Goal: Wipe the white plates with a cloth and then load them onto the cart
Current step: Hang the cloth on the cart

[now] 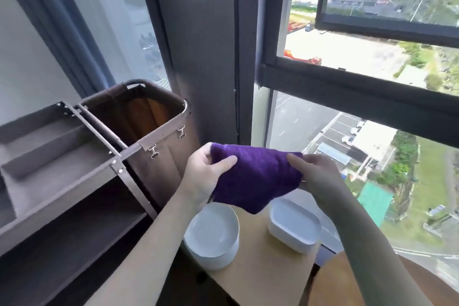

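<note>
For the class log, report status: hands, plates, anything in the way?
Left hand, right hand gripping purple cloth. Round plates, square plates stacked on table, untouched. Cart at left; cloth hangs above plates.

Held purple cloth [258, 176] up in mid-air, folded & bunched, L hand [206, 176] gripping its left edge, R hand [315, 176] pinching its right edge, w/ lower corner drooping to a point above & btwn the plates. Saw 2 stacks of white plates on tan tabletop [258, 258] below: round stack [211, 233] at left, nearer the cart; squarish stack w/ rounded corners [294, 227] at right, apart from the round one. Saw cart [62, 156] at left, just beside table: grey-brown, top tray split into compartments, open shelf under it, brown fabric bag [149, 119] clipped on at far end.
</note>
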A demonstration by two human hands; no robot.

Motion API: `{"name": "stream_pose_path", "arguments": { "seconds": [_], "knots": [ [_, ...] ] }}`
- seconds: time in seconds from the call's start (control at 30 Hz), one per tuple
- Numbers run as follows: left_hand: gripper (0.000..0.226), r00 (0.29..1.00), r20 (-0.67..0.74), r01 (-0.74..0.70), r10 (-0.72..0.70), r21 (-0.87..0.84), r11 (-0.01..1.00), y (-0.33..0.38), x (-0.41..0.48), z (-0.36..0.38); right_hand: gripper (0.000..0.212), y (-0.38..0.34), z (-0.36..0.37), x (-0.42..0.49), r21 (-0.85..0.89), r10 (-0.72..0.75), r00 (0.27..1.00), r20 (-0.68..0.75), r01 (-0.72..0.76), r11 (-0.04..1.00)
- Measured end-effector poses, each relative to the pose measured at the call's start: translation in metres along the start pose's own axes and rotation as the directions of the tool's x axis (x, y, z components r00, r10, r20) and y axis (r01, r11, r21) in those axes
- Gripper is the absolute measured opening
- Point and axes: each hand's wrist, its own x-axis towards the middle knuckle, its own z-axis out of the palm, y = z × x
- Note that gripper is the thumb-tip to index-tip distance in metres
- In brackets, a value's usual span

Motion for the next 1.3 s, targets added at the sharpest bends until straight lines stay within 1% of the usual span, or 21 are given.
{"name": "stream_pose_path", "arguments": {
  "seconds": [0.03,0.07,0.13,0.17,0.2,0.23,0.3,0.33,0.4,0.47,0.5,0.57,0.67,0.73,0.87,0.97,1.07,1.17,1.23,1.3],
  "knots": [
    [0.017,0.997,-0.061,-0.046,0.053,0.105,0.993,0.002,-0.003,-0.008,0.036,0.000,0.008,-0.001,-0.031,-0.034,0.999,0.042,0.036,0.999],
    [0.018,0.988,-0.121,-0.072,0.098,0.201,0.977,0.004,-0.006,-0.017,0.052,0.000,0.016,-0.002,-0.063,-0.063,0.993,0.097,0.070,0.996],
    [0.015,0.962,-0.220,-0.085,0.161,0.321,0.943,0.008,-0.013,-0.037,0.100,0.001,0.036,-0.001,-0.137,-0.119,0.964,0.239,0.155,0.978],
    [0.015,0.949,-0.260,-0.077,0.178,0.357,0.931,0.010,-0.017,-0.048,0.114,0.002,0.047,0.000,-0.211,-0.153,0.936,0.317,0.227,0.951],
    [0.016,0.934,-0.297,-0.072,0.198,0.387,0.919,0.012,-0.022,-0.059,0.116,0.002,0.058,0.001,-0.285,-0.196,0.900,0.389,0.320,0.904],
    [0.017,0.915,-0.332,-0.076,0.230,0.416,0.906,0.016,-0.028,-0.069,0.105,0.002,0.069,0.000,-0.351,-0.249,0.866,0.434,0.417,0.838],
    [0.022,0.875,-0.383,-0.099,0.298,0.460,0.882,0.024,-0.037,-0.090,0.065,0.000,0.089,0.000,-0.424,-0.381,0.794,0.473,0.584,0.692],
    [0.024,0.869,-0.391,-0.103,0.302,0.454,0.885,0.029,-0.041,-0.100,0.049,-0.003,0.097,-0.001,-0.427,-0.429,0.769,0.474,0.627,0.651],
    [0.029,0.883,-0.389,-0.101,0.264,0.392,0.914,0.039,-0.051,-0.117,0.031,-0.010,0.112,-0.001,-0.402,-0.484,0.734,0.477,0.671,0.623],
    [0.021,0.881,-0.404,-0.115,0.247,0.324,0.939,0.048,-0.059,-0.133,0.023,-0.019,0.126,-0.001,-0.339,-0.521,0.689,0.503,0.712,0.615],
    [0.017,0.868,-0.424,-0.130,0.257,0.307,0.943,0.053,-0.063,-0.140,0.020,-0.025,0.134,-0.002,-0.288,-0.536,0.666,0.519,0.727,0.623],
    [0.015,0.839,-0.469,-0.158,0.277,0.276,0.948,0.063,-0.068,-0.156,0.013,-0.040,0.150,-0.007,-0.188,-0.537,0.651,0.537,0.712,0.676],
    [0.011,0.802,-0.539,-0.187,0.259,0.184,0.965,0.075,-0.068,-0.183,0.014,-0.061,0.181,-0.009,-0.030,-0.504,0.680,0.532,0.610,0.792],
    [0.007,0.780,-0.576,-0.181,0.243,0.164,0.970,0.079,-0.064,-0.206,0.012,-0.073,0.207,-0.008,0.051,-0.470,0.697,0.541,0.531,0.846],
    [0.005,0.716,-0.653,-0.158,0.245,0.190,0.969,0.085,-0.056,-0.261,0.008,-0.092,0.273,0.001,0.084,-0.429,0.676,0.599,0.480,0.873],
    [0.004,0.683,-0.703,-0.119,0.199,0.162,0.980,0.093,-0.045,-0.312,0.009,-0.110,0.334,0.012,0.081,-0.389,0.652,0.651,0.449,0.890],
    [0.005,0.679,-0.705,-0.153,0.204,0.135,0.979,0.111,-0.028,-0.365,0.012,-0.136,0.397,0.029,0.099,-0.433,0.605,0.669,0.504,0.858],
    [0.008,0.680,-0.689,-0.226,0.251,0.129,0.966,0.134,-0.011,-0.408,0.025,-0.167,0.448,0.046,0.129,-0.514,0.539,0.668,0.596,0.793],
    [0.010,0.677,-0.678,-0.236,0.285,0.168,0.957,0.143,-0.003,-0.431,0.029,-0.180,0.474,0.059,0.149,-0.544,0.488,0.683,0.636,0.757],
    [0.014,0.684,-0.648,-0.222,0.335,0.252,0.942,0.139,0.001,-0.450,0.034,-0.181,0.494,0.070,0.121,-0.549,0.453,0.703,0.684,0.719]
  ]
}}
